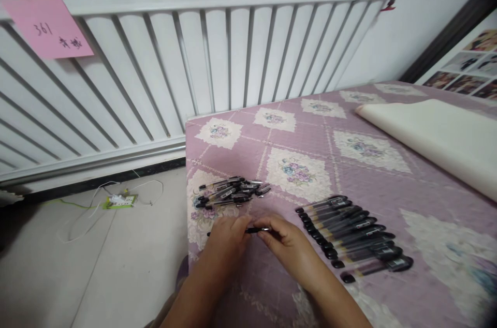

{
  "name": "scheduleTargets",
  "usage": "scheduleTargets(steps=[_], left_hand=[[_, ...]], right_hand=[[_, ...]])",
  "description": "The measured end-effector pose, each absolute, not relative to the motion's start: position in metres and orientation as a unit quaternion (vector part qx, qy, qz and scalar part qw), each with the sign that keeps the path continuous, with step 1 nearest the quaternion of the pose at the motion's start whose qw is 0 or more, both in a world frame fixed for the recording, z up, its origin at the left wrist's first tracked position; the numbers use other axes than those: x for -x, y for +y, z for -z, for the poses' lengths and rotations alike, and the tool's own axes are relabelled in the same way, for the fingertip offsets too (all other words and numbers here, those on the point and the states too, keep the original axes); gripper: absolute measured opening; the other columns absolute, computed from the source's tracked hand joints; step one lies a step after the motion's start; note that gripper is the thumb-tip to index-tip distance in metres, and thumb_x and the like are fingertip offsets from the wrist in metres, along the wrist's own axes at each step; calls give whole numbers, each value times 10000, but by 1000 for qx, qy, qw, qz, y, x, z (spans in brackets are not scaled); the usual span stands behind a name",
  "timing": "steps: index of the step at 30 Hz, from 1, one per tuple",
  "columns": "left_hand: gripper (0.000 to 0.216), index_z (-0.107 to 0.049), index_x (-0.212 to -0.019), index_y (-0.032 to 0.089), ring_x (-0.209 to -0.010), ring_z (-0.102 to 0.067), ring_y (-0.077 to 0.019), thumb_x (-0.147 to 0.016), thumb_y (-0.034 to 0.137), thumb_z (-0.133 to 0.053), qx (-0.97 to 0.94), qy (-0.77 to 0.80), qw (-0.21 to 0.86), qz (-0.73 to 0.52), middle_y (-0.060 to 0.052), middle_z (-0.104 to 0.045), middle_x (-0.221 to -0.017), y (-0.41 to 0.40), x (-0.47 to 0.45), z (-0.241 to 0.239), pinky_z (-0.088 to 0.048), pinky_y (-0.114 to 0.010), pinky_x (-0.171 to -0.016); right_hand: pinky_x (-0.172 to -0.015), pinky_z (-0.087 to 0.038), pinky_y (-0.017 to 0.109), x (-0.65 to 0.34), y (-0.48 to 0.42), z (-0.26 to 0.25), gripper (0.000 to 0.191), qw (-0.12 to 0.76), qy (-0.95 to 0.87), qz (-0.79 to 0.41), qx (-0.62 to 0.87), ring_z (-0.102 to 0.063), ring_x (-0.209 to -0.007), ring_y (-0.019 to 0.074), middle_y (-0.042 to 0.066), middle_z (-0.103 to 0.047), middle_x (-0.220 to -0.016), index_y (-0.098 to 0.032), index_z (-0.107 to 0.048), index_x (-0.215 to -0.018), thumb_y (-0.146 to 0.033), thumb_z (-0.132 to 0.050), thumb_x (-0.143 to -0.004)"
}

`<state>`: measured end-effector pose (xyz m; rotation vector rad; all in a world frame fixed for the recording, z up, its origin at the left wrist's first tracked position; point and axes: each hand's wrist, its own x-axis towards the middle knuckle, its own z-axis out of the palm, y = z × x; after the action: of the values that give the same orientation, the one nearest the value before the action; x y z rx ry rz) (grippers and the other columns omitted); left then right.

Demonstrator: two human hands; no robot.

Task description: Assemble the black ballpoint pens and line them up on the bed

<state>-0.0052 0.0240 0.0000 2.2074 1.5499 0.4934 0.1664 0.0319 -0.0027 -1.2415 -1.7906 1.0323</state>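
Observation:
My left hand (228,237) and my right hand (289,248) meet over a purple flowered cloth (349,173), and both pinch one black pen (256,230) held level between them. Just beyond the hands lies a loose heap of black pens (232,192). To the right of my right hand, several black pens (351,229) lie side by side in a neat slanted row, caps pointing away to the right.
A cream roll of material (430,134) lies on the cloth at the right. A white radiator (174,69) with a pink note (46,27) stands behind. On the floor at the left are a green power strip (119,200) and white cables.

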Motion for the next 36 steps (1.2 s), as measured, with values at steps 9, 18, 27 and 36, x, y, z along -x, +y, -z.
scheduleTargets(steps=[9,18,27,36], left_hand=[[221,-635,-1042,209,-903,-588,-215,-905,191,-462,-798,553,206,-126,-52,-654,-944,26,22,-9,-448,-343,-800],[207,-636,-956,209,-894,-564,-202,-915,201,-434,-792,560,201,-135,-47,-622,-925,28,22,-7,-433,-307,-781],[191,-659,-941,200,-891,-566,-209,-886,173,-478,-791,559,191,-163,-52,-632,-907,26,19,-8,-435,-322,-793],[156,-665,-893,203,-862,-567,-211,-864,180,-514,-798,543,165,-203,-43,-634,-873,26,20,-5,-432,-333,-778]], right_hand=[[-755,-491,289,-168,32,6,157,362,-666,-392,521,-635,-809,180,16,-690,-849,-226,-673,-886,-227,-552,-787],[-596,-446,235,-174,33,9,142,355,-653,-414,525,-573,-656,141,-18,-621,-710,-212,-630,-901,-261,-555,-792],[-648,-450,266,-174,33,1,164,317,-718,-339,519,-605,-712,176,8,-662,-742,-223,-645,-823,-314,-513,-856],[-592,-434,283,-174,31,-3,303,312,-740,-275,528,-558,-635,180,8,-605,-650,-236,-573,-665,-389,-454,-898]])
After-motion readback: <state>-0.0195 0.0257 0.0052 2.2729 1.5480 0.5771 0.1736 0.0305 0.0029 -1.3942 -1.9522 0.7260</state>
